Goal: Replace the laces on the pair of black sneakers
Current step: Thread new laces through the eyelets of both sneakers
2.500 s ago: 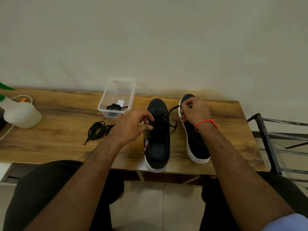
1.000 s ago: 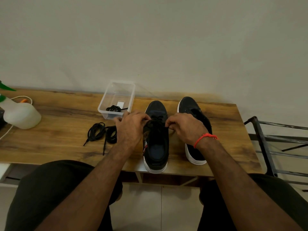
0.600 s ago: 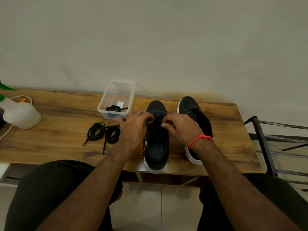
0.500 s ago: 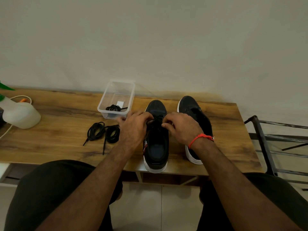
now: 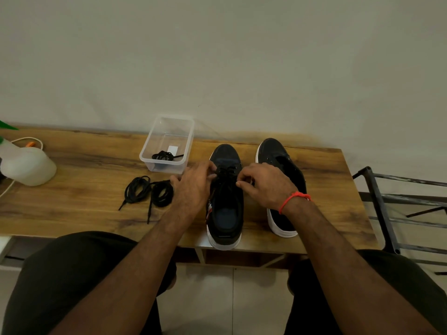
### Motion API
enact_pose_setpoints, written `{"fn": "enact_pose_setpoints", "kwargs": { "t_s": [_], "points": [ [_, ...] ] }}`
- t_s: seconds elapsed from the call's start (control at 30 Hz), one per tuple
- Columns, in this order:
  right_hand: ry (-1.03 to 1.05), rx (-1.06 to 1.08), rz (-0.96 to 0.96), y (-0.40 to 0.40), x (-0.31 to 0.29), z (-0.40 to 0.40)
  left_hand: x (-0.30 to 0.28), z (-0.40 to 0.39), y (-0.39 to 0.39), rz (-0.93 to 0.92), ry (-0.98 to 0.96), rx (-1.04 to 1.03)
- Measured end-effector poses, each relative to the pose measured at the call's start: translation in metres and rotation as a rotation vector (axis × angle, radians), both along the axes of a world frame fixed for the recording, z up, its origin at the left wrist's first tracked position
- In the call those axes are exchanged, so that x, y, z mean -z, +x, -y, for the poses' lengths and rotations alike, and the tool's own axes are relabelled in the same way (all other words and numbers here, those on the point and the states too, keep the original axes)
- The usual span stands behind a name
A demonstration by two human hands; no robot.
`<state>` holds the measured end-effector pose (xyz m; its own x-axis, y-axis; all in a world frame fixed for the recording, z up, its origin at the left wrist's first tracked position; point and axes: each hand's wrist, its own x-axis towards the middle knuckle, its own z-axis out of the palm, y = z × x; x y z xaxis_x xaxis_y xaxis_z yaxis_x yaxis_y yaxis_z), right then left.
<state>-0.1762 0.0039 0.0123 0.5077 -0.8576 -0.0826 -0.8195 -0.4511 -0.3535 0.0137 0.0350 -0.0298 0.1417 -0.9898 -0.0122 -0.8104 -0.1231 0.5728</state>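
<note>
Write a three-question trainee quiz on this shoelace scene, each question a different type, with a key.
1. True or false: both hands work at the left sneaker.
2. Where is the small lace bundle? A) in the clear plastic container B) on the right sneaker C) on the floor
3. Fill in: the loose black laces lie on the wooden ____.

Key: 1 true, left hand and right hand pinch its lace; 2 A; 3 table.

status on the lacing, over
Left hand and right hand pinch the lace on the left sneaker. Right sneaker unlaced. Nothing blocking.
</note>
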Motion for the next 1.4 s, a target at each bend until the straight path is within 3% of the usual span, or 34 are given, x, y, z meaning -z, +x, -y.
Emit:
{"fn": "enact_pose_setpoints", "kwargs": {
  "t_s": [0.27,0.37,0.6,0.87,1.17,1.23,1.4],
  "points": [
    [0.034,0.012,0.068,0.007,0.002,0.001,-0.009,0.004,0.007,-0.100,-0.042,0.117],
    [0.046,0.006,0.081,0.008,0.003,0.001,-0.009,0.004,0.006,0.003,-0.061,0.210],
    [0.025,0.007,0.052,0.008,0.001,-0.001,-0.007,0.001,0.003,0.157,-0.182,0.078],
    [0.007,-0.015,0.046,0.006,0.002,-0.009,-0.001,0.000,0.000,0.150,-0.226,-0.027],
    [0.079,-0.071,0.021,-0.005,0.009,-0.001,0.003,0.002,0.000,0.164,-0.128,0.029],
    [0.100,-0.048,0.074,-0.008,0.011,0.002,0.001,0.006,0.006,0.111,-0.111,0.098],
    [0.163,-0.042,0.115,-0.009,0.008,0.003,-0.041,0.005,0.000,-0.366,-0.141,0.073]
  ]
}}
